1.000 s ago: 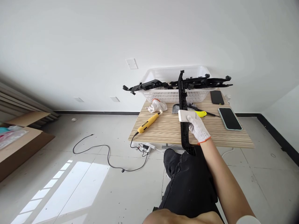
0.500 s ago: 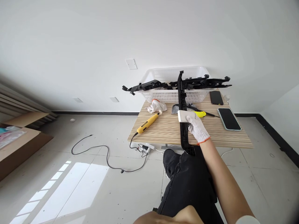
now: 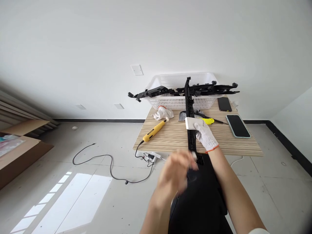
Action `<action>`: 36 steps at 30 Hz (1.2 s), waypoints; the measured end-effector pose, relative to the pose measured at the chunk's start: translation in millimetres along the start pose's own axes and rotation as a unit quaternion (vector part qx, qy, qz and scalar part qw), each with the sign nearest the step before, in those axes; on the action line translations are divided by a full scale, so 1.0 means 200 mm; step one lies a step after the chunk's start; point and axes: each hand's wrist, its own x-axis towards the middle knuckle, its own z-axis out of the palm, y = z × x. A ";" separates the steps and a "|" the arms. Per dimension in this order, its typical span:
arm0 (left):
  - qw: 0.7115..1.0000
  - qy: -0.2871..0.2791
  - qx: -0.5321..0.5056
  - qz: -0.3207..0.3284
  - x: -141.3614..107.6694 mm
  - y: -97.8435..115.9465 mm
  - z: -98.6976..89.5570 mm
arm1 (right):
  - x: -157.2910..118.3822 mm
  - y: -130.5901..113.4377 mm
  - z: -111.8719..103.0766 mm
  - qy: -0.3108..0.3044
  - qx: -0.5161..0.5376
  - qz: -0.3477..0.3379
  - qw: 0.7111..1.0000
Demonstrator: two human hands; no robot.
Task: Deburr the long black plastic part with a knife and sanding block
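My right hand, in a white knit glove with an orange cuff, is closed on a white block. The block lies across a long black plastic part, which reaches from the basket past the table's front edge. My bare left hand is blurred by motion near the lower end of that part; its fingers are smeared, and contact with the part cannot be made out. Just beyond my right hand lies a yellow-handled tool.
More black parts span a white basket. On the wooden table are a yellow corded tool, an empty glove and two phones. A black cable crosses the floor.
My left hand has come up from the bottom edge to the lower end of the black part. My right hand keeps its hold on the white block.
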 end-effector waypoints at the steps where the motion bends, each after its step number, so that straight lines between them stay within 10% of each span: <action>1: 1.000 0.027 0.000 0.006 0.11 -0.08 0.00 | 0.00 0.00 0.00 -0.005 0.004 -0.006 1.000; 5: 0.993 0.026 0.104 -0.048 0.42 -0.38 0.00 | -0.01 0.01 0.01 -0.045 0.036 -0.036 0.998; 9: 0.994 -0.041 0.064 -0.080 0.48 -0.51 0.03 | 0.00 0.01 -0.02 0.014 0.058 -0.035 0.998; 13: 0.991 -0.038 0.096 -0.079 0.45 -0.51 0.03 | -0.02 -0.01 -0.08 0.153 0.126 -0.057 0.979; 36: 0.987 -0.010 0.131 -0.091 0.43 -0.44 -0.01 | -0.16 -0.03 -0.07 0.114 -0.106 0.006 0.988</action>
